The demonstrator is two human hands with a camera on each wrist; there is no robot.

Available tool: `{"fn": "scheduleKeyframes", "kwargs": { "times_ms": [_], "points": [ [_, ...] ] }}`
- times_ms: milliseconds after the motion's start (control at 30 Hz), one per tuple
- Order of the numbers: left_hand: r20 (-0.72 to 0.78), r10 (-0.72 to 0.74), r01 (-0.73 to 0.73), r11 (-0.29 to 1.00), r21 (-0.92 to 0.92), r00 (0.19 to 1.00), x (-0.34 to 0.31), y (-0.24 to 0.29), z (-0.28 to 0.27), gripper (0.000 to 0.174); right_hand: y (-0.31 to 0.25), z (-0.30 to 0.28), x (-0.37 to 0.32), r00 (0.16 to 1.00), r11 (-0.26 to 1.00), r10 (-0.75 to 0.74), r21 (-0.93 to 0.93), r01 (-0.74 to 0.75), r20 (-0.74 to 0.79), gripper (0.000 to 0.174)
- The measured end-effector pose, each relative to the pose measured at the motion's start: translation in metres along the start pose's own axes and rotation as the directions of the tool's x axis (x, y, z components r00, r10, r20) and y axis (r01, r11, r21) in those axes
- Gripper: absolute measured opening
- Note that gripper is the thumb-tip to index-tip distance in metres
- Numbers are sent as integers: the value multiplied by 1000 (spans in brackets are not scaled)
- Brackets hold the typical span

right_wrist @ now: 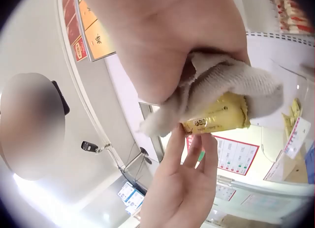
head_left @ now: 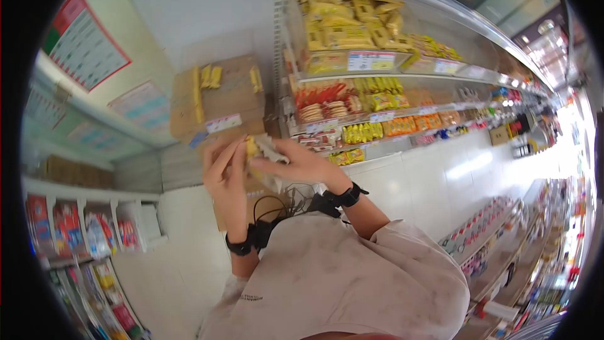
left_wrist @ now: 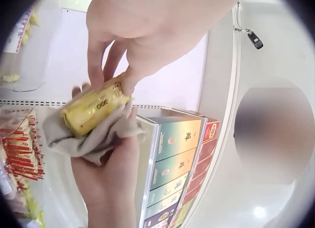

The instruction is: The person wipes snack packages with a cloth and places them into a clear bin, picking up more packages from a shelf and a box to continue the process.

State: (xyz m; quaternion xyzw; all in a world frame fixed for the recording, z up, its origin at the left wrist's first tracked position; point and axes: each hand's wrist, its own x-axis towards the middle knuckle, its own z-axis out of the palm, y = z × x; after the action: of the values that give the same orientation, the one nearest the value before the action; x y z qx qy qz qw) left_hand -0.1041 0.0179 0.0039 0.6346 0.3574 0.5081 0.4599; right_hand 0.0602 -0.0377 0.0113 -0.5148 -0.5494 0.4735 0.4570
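A small yellow wrapped snack packet point(left_wrist: 93, 110) is held up between the two hands in front of the chest. My left hand point(head_left: 225, 173) pinches one end of it with thumb and fingertips. A greyish-white cloth point(right_wrist: 236, 82) lies bunched in my right hand point(head_left: 305, 162), which grips it against the packet's side. In the left wrist view the cloth wraps under the packet, while the printed upper face shows. Part of the packet is hidden behind the cloth and right hand in the right wrist view.
Beyond the hands is a cardboard box point(head_left: 220, 104) with several yellow packets on top. Shop shelves point(head_left: 440, 75) with yellow, red and orange packets run along the right. A white rack point(head_left: 113, 204) stands at left, and dark cables point(head_left: 274, 204) hang below the hands.
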Motion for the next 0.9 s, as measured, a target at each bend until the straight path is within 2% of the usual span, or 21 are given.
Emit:
{"fn": "scheduleKeyframes", "kwargs": {
  "times_ms": [33,67,167,200,233,267,333,367,467,533,567,600,700,733,833,900],
  "points": [
    [14,-66,66,997,-45,998,1,-1,-4,16,3,4,-2,1000,997,4,77,-4,-3,45],
    [37,-62,65,996,-63,997,2,-4,-4,15,4,4,-3,1000,988,6,155,-6,2,46],
    [92,-95,106,986,-131,991,3,-15,1,16,5,-3,-9,986,972,166,171,-162,-11,41],
    [110,-135,152,974,-170,985,1,-17,5,17,11,-4,-13,993,998,40,-53,-46,-110,42],
    [127,-174,197,959,-205,977,0,-17,9,18,21,-7,-17,980,957,-105,-284,53,-171,44],
    [157,-224,253,947,-200,962,0,-12,15,20,27,-10,-20,947,854,-258,-503,131,-192,48],
    [210,-313,350,920,-173,926,5,6,27,26,25,-15,-25,894,698,-413,-690,190,-171,56],
    [218,-302,344,919,-194,928,6,5,31,26,23,-19,-27,860,602,-489,-770,211,-147,61],
    [233,-258,314,914,-255,938,9,0,38,27,21,-30,-37,805,676,-537,-699,233,-252,58],
    [229,-207,270,916,-296,951,14,13,46,29,-7,-43,-47,884,902,-332,-384,197,-328,56],
    [250,-161,238,917,-320,955,14,19,52,30,-15,-51,-50,917,966,-222,-202,161,-332,55],
    [269,-111,203,917,-344,957,14,27,60,32,-8,-58,-53,899,954,-273,-216,207,-343,51],
    [315,14,95,941,-326,949,15,38,78,32,3,-84,-65,918,987,-159,-30,160,-363,45],
    [311,55,44,952,-303,949,13,45,87,32,-10,-94,-71,893,975,-197,16,222,-404,36],
    [310,222,-129,947,-293,924,17,42,112,36,-29,-116,-80,802,969,-96,130,211,-590,33],
    [316,364,-294,923,-250,876,24,39,130,40,-26,-127,-75,661,955,-192,19,297,-725,33]
  ]
}}
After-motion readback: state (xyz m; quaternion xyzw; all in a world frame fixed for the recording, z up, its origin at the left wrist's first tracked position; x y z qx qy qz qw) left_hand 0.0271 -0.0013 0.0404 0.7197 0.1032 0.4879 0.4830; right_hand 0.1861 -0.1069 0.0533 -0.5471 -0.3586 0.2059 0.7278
